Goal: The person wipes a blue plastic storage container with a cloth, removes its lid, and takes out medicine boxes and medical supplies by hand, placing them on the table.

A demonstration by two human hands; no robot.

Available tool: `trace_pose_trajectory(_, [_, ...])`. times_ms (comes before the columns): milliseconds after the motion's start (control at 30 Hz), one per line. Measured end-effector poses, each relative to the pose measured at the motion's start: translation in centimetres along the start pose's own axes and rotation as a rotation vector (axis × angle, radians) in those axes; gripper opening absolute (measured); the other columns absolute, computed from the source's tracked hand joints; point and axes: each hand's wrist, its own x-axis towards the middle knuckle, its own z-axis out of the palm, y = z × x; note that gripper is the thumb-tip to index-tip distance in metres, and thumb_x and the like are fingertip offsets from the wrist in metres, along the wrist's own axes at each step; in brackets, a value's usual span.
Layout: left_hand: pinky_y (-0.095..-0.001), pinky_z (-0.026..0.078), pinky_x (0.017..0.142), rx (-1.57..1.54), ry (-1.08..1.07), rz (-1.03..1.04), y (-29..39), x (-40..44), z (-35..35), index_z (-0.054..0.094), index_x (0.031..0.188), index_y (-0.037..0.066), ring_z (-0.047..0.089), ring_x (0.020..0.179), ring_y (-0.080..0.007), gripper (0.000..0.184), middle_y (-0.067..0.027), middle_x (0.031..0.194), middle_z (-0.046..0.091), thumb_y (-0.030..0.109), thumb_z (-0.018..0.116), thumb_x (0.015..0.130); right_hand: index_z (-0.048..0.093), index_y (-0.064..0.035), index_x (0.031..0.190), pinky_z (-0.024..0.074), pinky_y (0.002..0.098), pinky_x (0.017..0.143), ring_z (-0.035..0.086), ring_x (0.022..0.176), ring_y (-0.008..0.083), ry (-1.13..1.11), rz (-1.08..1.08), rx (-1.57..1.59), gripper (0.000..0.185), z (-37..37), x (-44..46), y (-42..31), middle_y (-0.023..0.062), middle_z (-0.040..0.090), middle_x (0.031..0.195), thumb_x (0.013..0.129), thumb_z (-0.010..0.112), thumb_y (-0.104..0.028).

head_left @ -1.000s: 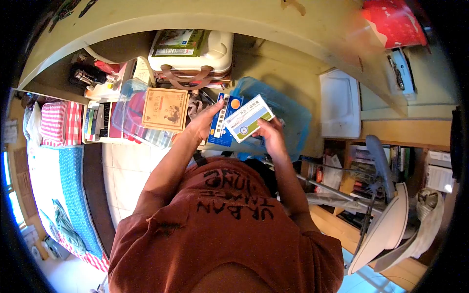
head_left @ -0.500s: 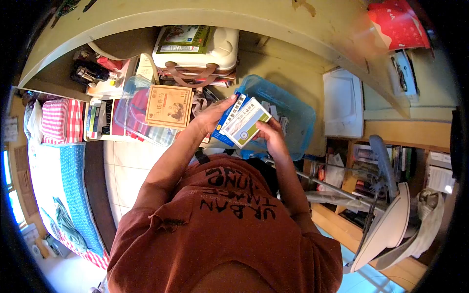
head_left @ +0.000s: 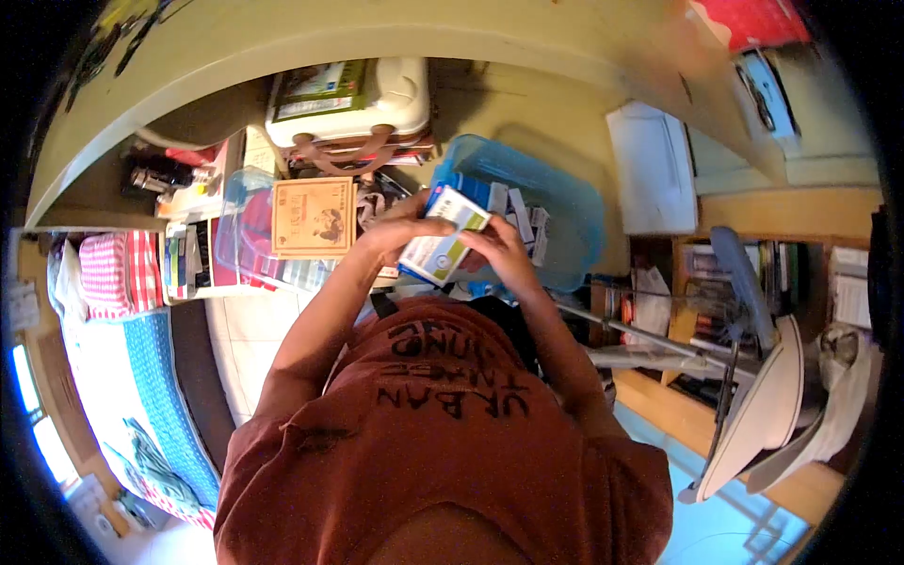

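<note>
Over the near edge of the blue plastic tub (head_left: 576,188), both my hands hold a stack of medicine boxes. On top is a white and green medicine box (head_left: 435,252); blue edges of another box show under it. My left hand (head_left: 394,235) is closed around the left side, thumb lying across the top box. My right hand (head_left: 499,252) grips the right side, with its fingers partly hidden beneath. Inside the tub, several small white boxes (head_left: 539,232) lie behind my right hand.
Left of my hands, a tan cardboard box (head_left: 314,218) rests on a clear plastic bin (head_left: 247,193). Behind stands a cream case (head_left: 400,99) with brown handles. A shelf edge (head_left: 424,38) arches overhead. At right are a metal pole (head_left: 640,331) and a hat (head_left: 753,424).
The white and green box and the blue one, fanned apart before, are now stacked nearly flush. My left thumb has moved onto the top box. The whole view has shifted slightly.
</note>
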Motion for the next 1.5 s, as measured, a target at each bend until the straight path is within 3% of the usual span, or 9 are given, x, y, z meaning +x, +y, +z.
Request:
trace_pose_trajectory(200, [-0.0367,0.059,0.079,-0.2,0.093,-0.037,-1.1,-1.8,-3.8,0.045,0.128,-0.005,0.068,0.09,-0.0267,0.059,-0.0187,0.109,0.064,0.012,0.07,0.078,0.062,-0.0059,0.101,0.0524,0.0278,0.061,0.065,0.074,0.0153,0.01,0.014,-0.143,0.025,-0.9,-1.1,1.7,0.0085,0.067,0.086,0.089,0.067,-0.027])
trace_pose_trajectory(267, [-0.0365,0.059,0.077,-0.237,0.14,0.039,-1.2,-2.4,-4.2,0.047,0.126,-0.004,0.069,0.088,-0.0251,0.053,-0.0175,0.107,0.065,0.013,0.067,0.08,0.062,-0.0067,0.103,0.0535,0.0314,0.066,0.066,0.077,0.0178,0.32,-0.237,-0.581,0.023,-5.1,-1.0,4.7,0.0091,0.068,0.085,0.086,0.07,-0.02])
trace_pose_trajectory(400, [-0.0351,0.06,0.075,-0.288,0.206,0.052,-1.5,-2.8,-5.1,0.046,0.127,0.001,0.069,0.087,-0.0239,0.052,-0.0141,0.106,0.065,0.012,0.067,0.08,0.06,0.0017,0.104,0.0521,0.0463,0.082,0.064,0.088,0.0431,0.588,0.066,-1.13,0.033,-13.9,-0.3,9.2,0.025,0.065,0.101,0.076,0.069,-0.013])
trace_pose_trajectory(600, [-0.0346,0.06,0.075,-0.325,0.21,0.098,-2.0,-1.7,-4.9,0.046,0.127,0.005,0.068,0.09,-0.0241,0.053,-0.0135,0.107,0.064,0.011,0.068,0.079,0.049,0.0046,0.125,0.0495,0.0478,0.091,0.062,0.101,0.0427,0.245,0.393,-1.252,0.071,-13.9,2.6,12.6,0.0294,0.062,0.108,0.066,0.078,-0.02])
trace_pose_trajectory(800, [-0.0341,0.06,0.074,-0.326,0.213,0.058,-1.4,-1.9,-3.7,0.049,0.125,0.003,0.068,0.086,-0.0231,0.049,-0.0119,0.104,0.065,0.012,0.067,0.081,0.052,0.0049,0.117,0.0497,0.0497,0.086,0.062,0.096,0.0448,0.477,0.296,-1.123,0.048,-15.9,4.9,16.4,0.0289,0.063,0.104,0.079,0.067,-0.019])
trace_pose_trajectory(1033, [-0.0327,0.059,0.07,-0.269,0.235,0.053,-1.7,-1.5,-2.8,0.053,0.12,-0.001,0.068,0.083,-0.0202,0.042,-0.0115,0.1,0.066,0.012,0.067,0.082,0.056,0.0071,0.115,0.0562,0.0423,0.07,0.068,0.081,0.0343,0.358,0.248,-1.398,0.036,-15.9,-1.8,5.9,0.0248,0.065,0.099,0.086,0.058,-0.013])
trace_pose_trajectory(1100, [-0.0335,0.058,0.072,-0.262,0.185,0.031,-2.2,-0.9,-3.1,0.054,0.117,-0.002,0.068,0.085,-0.0204,0.04,-0.0118,0.101,0.066,0.011,0.069,0.082,0.057,0.0041,0.117,0.0557,0.0368,0.059,0.067,0.066,0.0254,0.685,0.125,-0.373,0.033,-13.4,-4.2,1.2,0.0172,0.068,0.082,0.088,0.057,-0.012])
trace_pose_trajectory(1200, [-0.0347,0.057,0.077,-0.204,0.263,0.057,-1.9,0.0,-0.9,0.055,0.116,-0.003,0.068,0.088,-0.0212,0.04,-0.0122,0.102,0.066,0.011,0.071,0.082,0.057,0.0005,0.122,0.053,0.0269,0.054,0.064,0.063,0.0139,0.645,-0.044,0.019,0.034,-12.6,-5.3,-0.5,0.0119,0.067,0.08,0.089,0.056,-0.007])
trace_pose_trajectory(1500, [-0.0401,0.051,0.094,-0.427,0.262,0.175,-3.9,1.9,0.6,0.047,0.131,0.002,0.06,0.109,-0.024,0.052,-0.0112,0.121,0.06,0.038,0.058,0.095,0.07,-0.0086,0.111,0.0506,0.032,0.069,0.059,0.083,0.0169,0.506,-0.961,-1.326,0.041,1.0,-4.6,-4.4,0.0004,0.06,0.09,0.07,0.072,-0.014])
